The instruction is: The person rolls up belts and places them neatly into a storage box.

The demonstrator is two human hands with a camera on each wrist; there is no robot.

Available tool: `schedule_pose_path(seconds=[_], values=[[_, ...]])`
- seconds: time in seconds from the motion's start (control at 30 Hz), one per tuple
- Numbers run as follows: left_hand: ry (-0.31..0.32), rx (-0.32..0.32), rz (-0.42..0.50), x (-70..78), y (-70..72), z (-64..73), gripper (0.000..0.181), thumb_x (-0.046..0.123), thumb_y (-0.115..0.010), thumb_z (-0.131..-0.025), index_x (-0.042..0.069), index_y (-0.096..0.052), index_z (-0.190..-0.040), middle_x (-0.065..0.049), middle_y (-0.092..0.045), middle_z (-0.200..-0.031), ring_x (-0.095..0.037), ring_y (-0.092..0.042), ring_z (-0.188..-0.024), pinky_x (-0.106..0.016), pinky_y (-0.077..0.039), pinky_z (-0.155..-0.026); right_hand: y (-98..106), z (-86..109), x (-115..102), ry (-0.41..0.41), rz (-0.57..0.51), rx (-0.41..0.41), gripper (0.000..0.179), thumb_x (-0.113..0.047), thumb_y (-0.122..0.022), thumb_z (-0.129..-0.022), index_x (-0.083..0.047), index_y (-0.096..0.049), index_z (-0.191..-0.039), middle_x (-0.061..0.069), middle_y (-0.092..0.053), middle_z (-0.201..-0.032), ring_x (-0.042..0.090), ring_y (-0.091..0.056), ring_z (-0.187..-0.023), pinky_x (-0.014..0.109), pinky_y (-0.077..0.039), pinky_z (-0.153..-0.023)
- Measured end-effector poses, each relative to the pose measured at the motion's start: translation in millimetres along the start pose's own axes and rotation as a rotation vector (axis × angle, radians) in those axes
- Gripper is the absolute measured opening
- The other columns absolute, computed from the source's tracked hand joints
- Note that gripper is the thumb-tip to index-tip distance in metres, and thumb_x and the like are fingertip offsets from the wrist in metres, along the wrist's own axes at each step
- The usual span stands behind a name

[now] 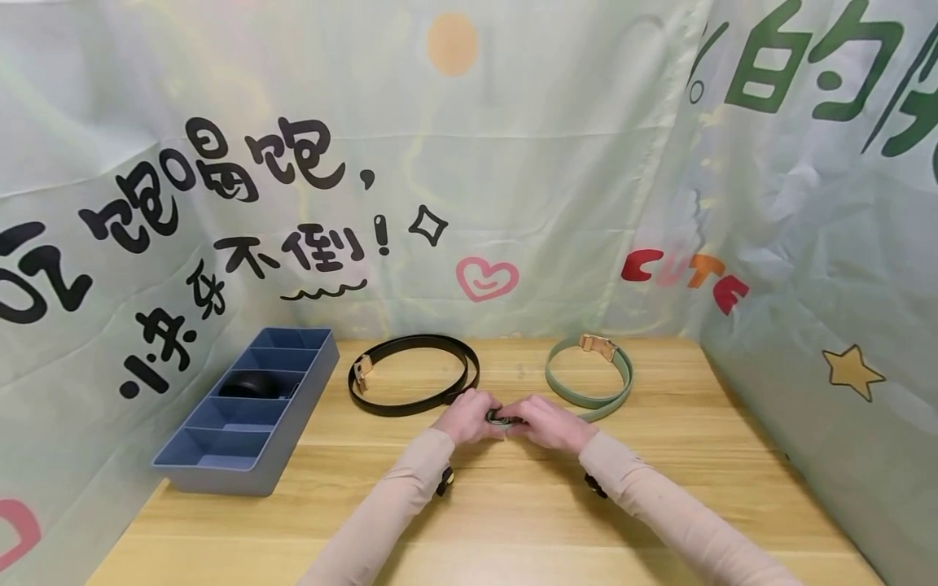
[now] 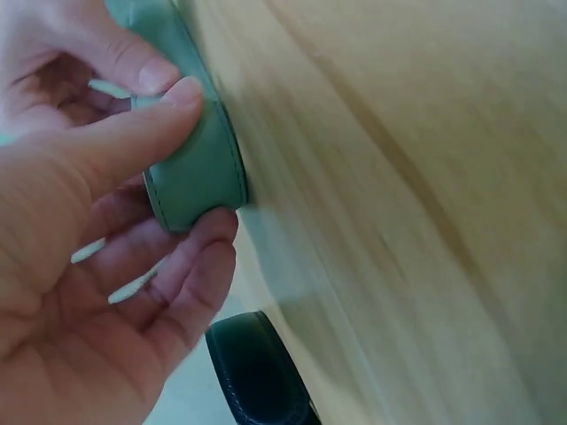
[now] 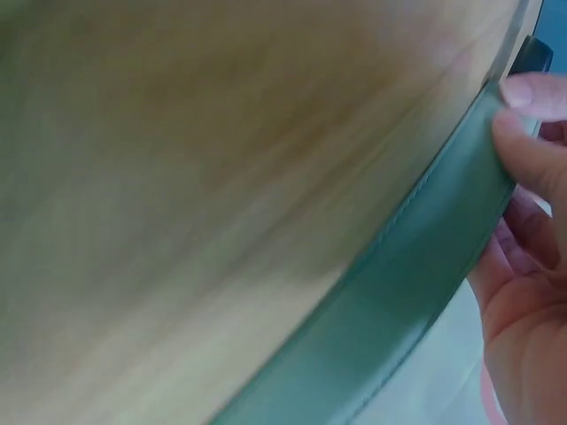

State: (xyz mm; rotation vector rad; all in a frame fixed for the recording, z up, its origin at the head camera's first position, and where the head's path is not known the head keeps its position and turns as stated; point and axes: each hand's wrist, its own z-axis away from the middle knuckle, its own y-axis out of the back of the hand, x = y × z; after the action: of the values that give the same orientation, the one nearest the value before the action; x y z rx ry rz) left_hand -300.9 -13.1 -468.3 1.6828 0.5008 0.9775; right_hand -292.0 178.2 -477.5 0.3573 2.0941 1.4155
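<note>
Both hands meet over the middle of the table at the end of a green belt [image 1: 624,382], which is wound into a small coil there. My left hand [image 1: 472,415] pinches the coil, its thumb on the stitched face in the left wrist view, where the green strap [image 2: 199,177] bends between thumb and fingers. Close against it, my right hand [image 1: 550,423] pinches the same strap, and in the right wrist view the flat length [image 3: 381,274] runs away from its thumb. The belt's rest lies in a loop at the right, with a gold-coloured buckle [image 1: 597,346].
A black belt [image 1: 399,409] with a gold-coloured buckle [image 1: 361,370] lies looped behind the left hand. At the left stands a blue-grey divided tray [image 1: 296,443], with a rolled black item [image 1: 249,384] in one compartment. Printed cloth [image 1: 557,203] hangs around the wooden table [image 1: 498,521].
</note>
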Motion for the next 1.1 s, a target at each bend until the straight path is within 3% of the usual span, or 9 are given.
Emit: schedule_pose_path(seconds=[0.1, 0.27, 0.4, 0.53, 0.83, 0.93, 1.1], values=[[-0.009, -0.012, -0.001, 0.2, 0.2, -1.3, 0.018, 0.032, -0.083, -0.079, 0.019, -0.072, -0.085, 0.009, -0.064, -0.074, -0.006, -0.049, -0.063, -0.02, -0.04, -0.058, 1, 0.1, 1, 0.026, 0.025, 0.008, 0.016, -0.004, -0.071, -0.088, -0.011, -0.073, -0.102, 0.0, -0.074, -0.095, 0.012, -0.068, -0.082, 0.023, -0.053, -0.072], [0.118, 0.037, -0.004, 5.7, 0.7, -0.4, 0.025, 0.033, -0.086, -0.074, 0.018, -0.066, -0.071, 0.006, -0.057, -0.065, -0.013, -0.048, -0.064, -0.024, -0.04, -0.056, -1, -2.6, -1, 0.029, 0.071, 0.036, 0.012, -0.004, -0.072, -0.086, -0.011, -0.073, -0.095, -0.001, -0.074, -0.088, 0.009, -0.065, -0.074, 0.023, -0.051, -0.067], [0.159, 0.063, -0.046, 9.2, -2.5, -0.8, 0.029, 0.038, -0.087, -0.072, 0.017, -0.067, -0.072, 0.005, -0.058, -0.066, -0.013, -0.05, -0.062, -0.025, -0.042, -0.057, -1, -3.0, -3, 0.005, 0.076, 0.029, 0.012, -0.003, -0.07, -0.087, -0.011, -0.073, -0.095, -0.001, -0.073, -0.086, 0.006, -0.062, -0.071, 0.021, -0.05, -0.065], [0.145, 0.056, -0.058, 9.3, -6.3, -1.4, 0.03, 0.041, -0.086, -0.072, 0.017, -0.068, -0.073, 0.005, -0.058, -0.065, -0.01, -0.048, -0.055, -0.023, -0.041, -0.054, 1, -1.5, -3, 0.015, 0.046, 0.006, 0.017, 0.001, -0.066, -0.09, -0.01, -0.073, -0.101, 0.0, -0.074, -0.09, 0.008, -0.065, -0.073, 0.021, -0.051, -0.066], [0.013, 0.0, -0.028, -0.2, -5.1, -1.6, 0.017, 0.027, -0.082, -0.081, 0.017, -0.068, -0.081, 0.009, -0.06, -0.071, -0.006, -0.046, -0.059, -0.02, -0.038, -0.056, -1, 2.1, 6, 0.145, 0.018, 0.054, 0.021, 0.005, -0.066, -0.088, -0.002, -0.069, -0.107, 0.008, -0.073, -0.098, 0.019, -0.07, -0.086, 0.028, -0.055, -0.075], [0.042, 0.015, -0.026, 1.1, -3.0, -1.0, 0.02, 0.027, -0.083, -0.079, 0.016, -0.066, -0.078, 0.007, -0.059, -0.068, -0.007, -0.047, -0.057, -0.021, -0.039, -0.054, -4, 2.4, 7, 0.158, 0.063, 0.097, 0.018, 0.003, -0.068, -0.087, -0.002, -0.07, -0.104, 0.007, -0.073, -0.094, 0.017, -0.07, -0.082, 0.026, -0.054, -0.071], [0.11, 0.094, -0.08, 4.5, -6.2, -0.8, 0.033, 0.041, -0.086, -0.072, 0.016, -0.064, -0.071, 0.005, -0.06, -0.065, -0.01, -0.051, -0.055, -0.023, -0.042, -0.053, -7, -0.2, 1, 0.081, 0.14, 0.093, 0.014, 0.0, -0.066, -0.089, -0.009, -0.071, -0.098, 0.0, -0.072, -0.084, 0.007, -0.063, -0.069, 0.021, -0.05, -0.062]])
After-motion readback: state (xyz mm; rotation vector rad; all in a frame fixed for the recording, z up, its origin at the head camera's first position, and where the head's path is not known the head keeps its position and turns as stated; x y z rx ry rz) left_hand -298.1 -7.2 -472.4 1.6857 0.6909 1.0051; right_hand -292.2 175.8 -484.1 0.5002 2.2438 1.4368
